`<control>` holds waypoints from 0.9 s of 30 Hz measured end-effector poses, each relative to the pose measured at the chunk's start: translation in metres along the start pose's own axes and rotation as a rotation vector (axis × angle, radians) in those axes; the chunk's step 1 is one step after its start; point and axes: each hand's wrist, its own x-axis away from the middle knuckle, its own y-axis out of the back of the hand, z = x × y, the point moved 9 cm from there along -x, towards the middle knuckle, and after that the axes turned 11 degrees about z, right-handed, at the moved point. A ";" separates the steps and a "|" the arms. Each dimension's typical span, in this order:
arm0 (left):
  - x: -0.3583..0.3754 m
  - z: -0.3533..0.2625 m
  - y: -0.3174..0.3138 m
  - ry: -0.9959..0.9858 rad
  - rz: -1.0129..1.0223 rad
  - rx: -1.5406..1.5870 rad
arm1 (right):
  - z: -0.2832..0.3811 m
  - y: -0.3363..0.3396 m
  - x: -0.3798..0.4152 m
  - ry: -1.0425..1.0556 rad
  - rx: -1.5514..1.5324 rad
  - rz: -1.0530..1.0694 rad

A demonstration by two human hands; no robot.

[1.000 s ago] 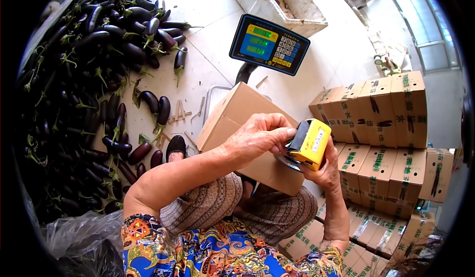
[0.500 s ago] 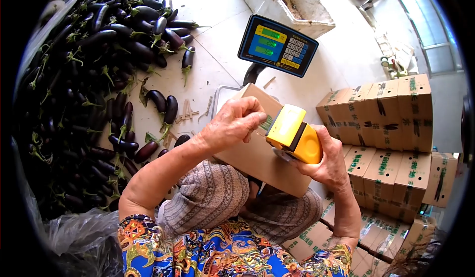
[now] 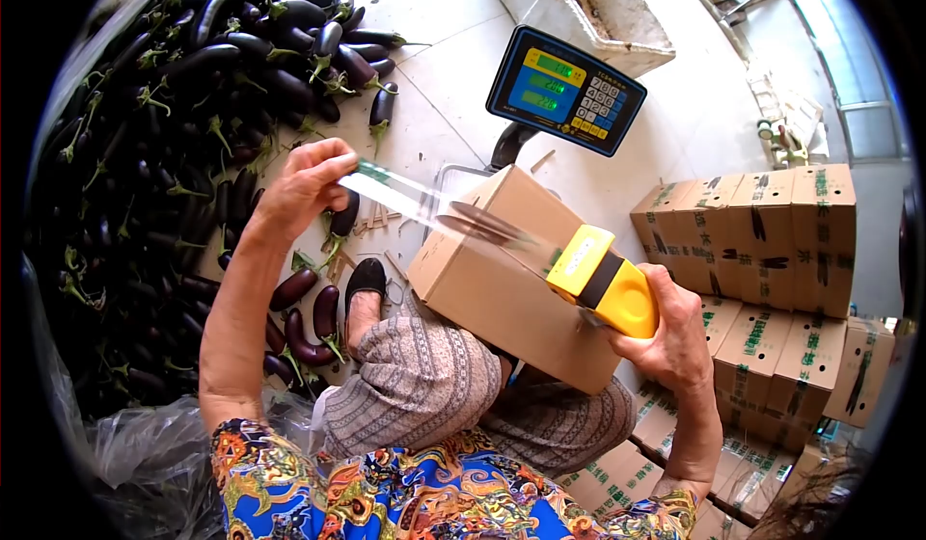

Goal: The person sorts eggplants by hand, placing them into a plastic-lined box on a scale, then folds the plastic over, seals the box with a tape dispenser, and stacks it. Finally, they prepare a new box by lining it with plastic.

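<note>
My left hand (image 3: 307, 188) pinches the free end of a strip of clear packing tape (image 3: 395, 193) with green print. The strip stretches across to a yellow tape dispenser (image 3: 603, 280), which my right hand (image 3: 672, 333) grips over the box. A closed brown cardboard box (image 3: 511, 289) lies tilted between my knees and the scale, below the taut tape. Behind it stands the scale's display (image 3: 566, 90), lit with green digits.
A large heap of eggplants (image 3: 145, 202) covers the left side, with several loose ones near my foot. Stacked cardboard boxes (image 3: 743, 241) with green print stand at the right. A white foam box (image 3: 579, 10) sits behind the scale, and clear plastic sheeting (image 3: 183, 458) lies lower left.
My left hand has moved away to the left from the dispenser, drawing out a long strip of tape. The dispenser in my right hand has shifted slightly right and down in view.
</note>
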 end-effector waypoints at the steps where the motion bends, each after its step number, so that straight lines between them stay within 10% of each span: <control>1: 0.005 0.004 0.005 0.020 -0.010 0.011 | -0.001 0.000 0.000 -0.004 0.003 0.000; 27: -0.043 0.142 -0.031 -0.027 -0.101 -0.580 | -0.002 -0.017 -0.013 -0.100 0.081 0.074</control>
